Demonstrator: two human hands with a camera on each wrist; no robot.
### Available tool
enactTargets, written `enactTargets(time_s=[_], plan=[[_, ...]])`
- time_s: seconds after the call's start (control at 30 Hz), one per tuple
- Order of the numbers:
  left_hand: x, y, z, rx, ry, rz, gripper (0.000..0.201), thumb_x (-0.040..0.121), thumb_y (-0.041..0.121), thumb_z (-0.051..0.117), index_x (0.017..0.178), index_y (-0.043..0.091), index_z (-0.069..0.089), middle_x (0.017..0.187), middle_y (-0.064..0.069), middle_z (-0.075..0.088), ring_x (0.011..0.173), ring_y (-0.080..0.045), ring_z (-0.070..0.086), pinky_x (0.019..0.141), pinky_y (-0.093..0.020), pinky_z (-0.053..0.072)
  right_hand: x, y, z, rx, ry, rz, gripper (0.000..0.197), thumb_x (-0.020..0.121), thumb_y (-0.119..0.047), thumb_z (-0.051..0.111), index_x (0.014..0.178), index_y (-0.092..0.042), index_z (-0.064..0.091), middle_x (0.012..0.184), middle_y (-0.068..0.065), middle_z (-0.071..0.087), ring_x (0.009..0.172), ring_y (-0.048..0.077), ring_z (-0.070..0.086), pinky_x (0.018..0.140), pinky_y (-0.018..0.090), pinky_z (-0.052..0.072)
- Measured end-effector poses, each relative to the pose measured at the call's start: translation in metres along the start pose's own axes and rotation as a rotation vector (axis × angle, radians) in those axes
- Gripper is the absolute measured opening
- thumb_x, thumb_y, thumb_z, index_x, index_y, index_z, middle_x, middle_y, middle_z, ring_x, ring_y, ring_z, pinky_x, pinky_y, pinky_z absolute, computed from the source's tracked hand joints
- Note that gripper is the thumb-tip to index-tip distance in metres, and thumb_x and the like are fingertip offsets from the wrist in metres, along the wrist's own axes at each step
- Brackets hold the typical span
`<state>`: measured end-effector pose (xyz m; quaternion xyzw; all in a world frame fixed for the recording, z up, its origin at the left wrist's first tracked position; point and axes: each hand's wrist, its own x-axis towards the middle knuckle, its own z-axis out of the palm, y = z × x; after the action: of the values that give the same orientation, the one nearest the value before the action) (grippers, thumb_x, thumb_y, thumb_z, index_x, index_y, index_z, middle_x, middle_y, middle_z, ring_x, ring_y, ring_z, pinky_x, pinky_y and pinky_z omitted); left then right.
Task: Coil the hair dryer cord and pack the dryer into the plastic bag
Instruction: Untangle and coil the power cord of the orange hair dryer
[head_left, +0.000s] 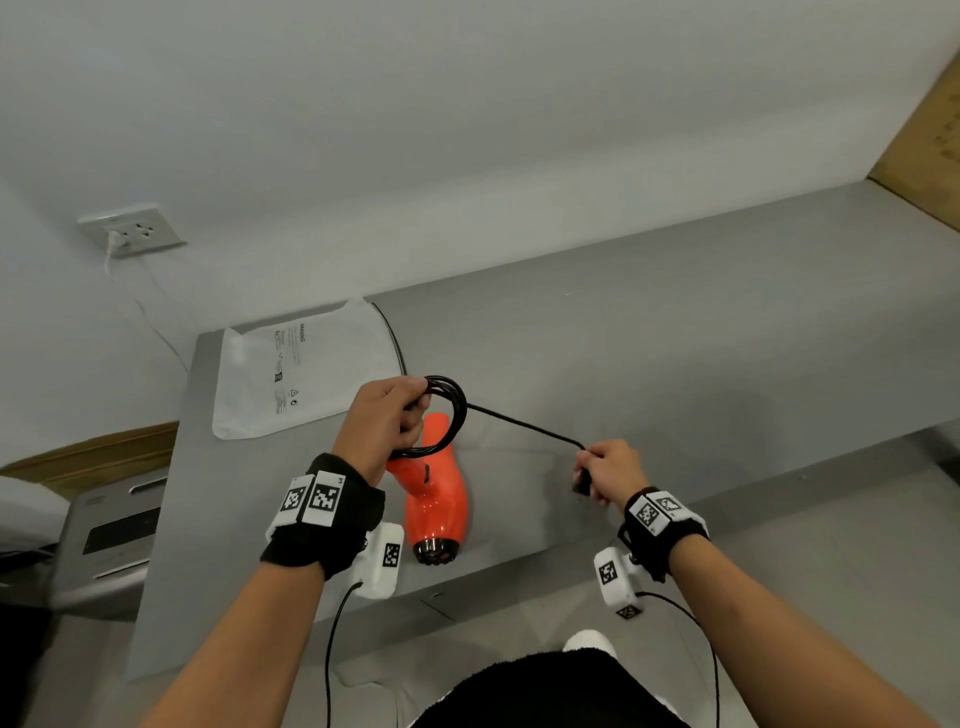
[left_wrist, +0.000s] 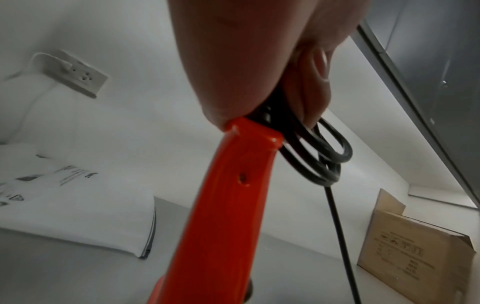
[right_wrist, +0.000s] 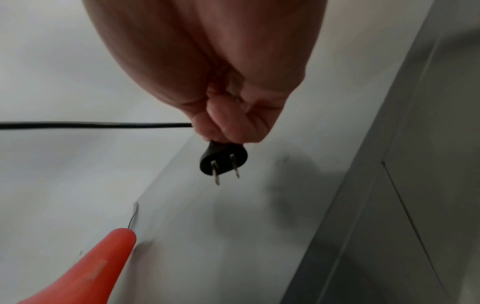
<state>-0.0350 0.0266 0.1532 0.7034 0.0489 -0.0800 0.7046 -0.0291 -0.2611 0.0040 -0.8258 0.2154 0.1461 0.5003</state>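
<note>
An orange hair dryer (head_left: 436, 499) lies on the grey table (head_left: 675, 332), nozzle toward me; it also shows in the left wrist view (left_wrist: 226, 205) and the right wrist view (right_wrist: 85, 273). My left hand (head_left: 387, 415) grips several loops of the black cord (head_left: 447, 410) (left_wrist: 314, 156) above the dryer's handle. A straight stretch of cord (head_left: 524, 426) (right_wrist: 91, 125) runs to my right hand (head_left: 608, 467), which pinches the cord's end by the black two-pin plug (right_wrist: 223, 160) (head_left: 581, 483). The white plastic bag (head_left: 296, 369) (left_wrist: 78, 205) lies flat behind my left hand.
A wall socket (head_left: 132, 231) with a white cable plugged in is on the wall at the left. A cardboard box (left_wrist: 415, 253) stands at the table's far right. A grey appliance (head_left: 104, 540) sits left of the table. The table's near edge (head_left: 467, 577) runs just under my wrists.
</note>
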Motion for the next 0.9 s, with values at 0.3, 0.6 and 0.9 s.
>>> enactTargets(time_s=[0.3, 0.6, 0.9], plan=[[0.009, -0.003, 0.01, 0.046, 0.058, 0.02, 0.036, 0.107, 0.026, 0.041, 0.076, 0.011, 0.051, 0.056, 0.005, 0.03, 0.045, -0.009, 0.022, 0.039, -0.017, 0.022, -0.066, -0.068, -0.019, 0.943, -0.417, -0.122, 0.014, 0.097, -0.009, 0.059, 0.088, -0.001, 0.067, 0.069, 0.014, 0.057, 0.05, 0.021, 0.055, 0.048, 0.029, 0.047], [0.008, 0.0, 0.034, 0.143, 0.041, 0.052, 0.035, 0.106, 0.026, 0.045, 0.077, 0.009, 0.055, 0.053, 0.006, 0.032, 0.043, -0.01, 0.025, 0.042, -0.022, 0.024, -0.101, -0.132, 0.018, 0.57, -0.23, -0.579, 0.009, 0.093, 0.001, 0.063, 0.099, 0.007, 0.068, 0.082, 0.029, 0.072, 0.074, 0.032, 0.075, 0.075, 0.041, 0.063], [0.003, -0.002, 0.041, 0.158, 0.036, 0.057, 0.037, 0.107, 0.027, 0.044, 0.083, 0.003, 0.059, 0.048, 0.009, 0.035, 0.041, -0.008, 0.028, 0.042, -0.02, 0.026, -0.087, -0.119, 0.057, 0.3, -0.004, -0.379, 0.022, 0.083, -0.023, 0.07, 0.089, -0.017, 0.049, 0.072, -0.002, 0.056, 0.06, 0.01, 0.051, 0.057, 0.023, 0.049]])
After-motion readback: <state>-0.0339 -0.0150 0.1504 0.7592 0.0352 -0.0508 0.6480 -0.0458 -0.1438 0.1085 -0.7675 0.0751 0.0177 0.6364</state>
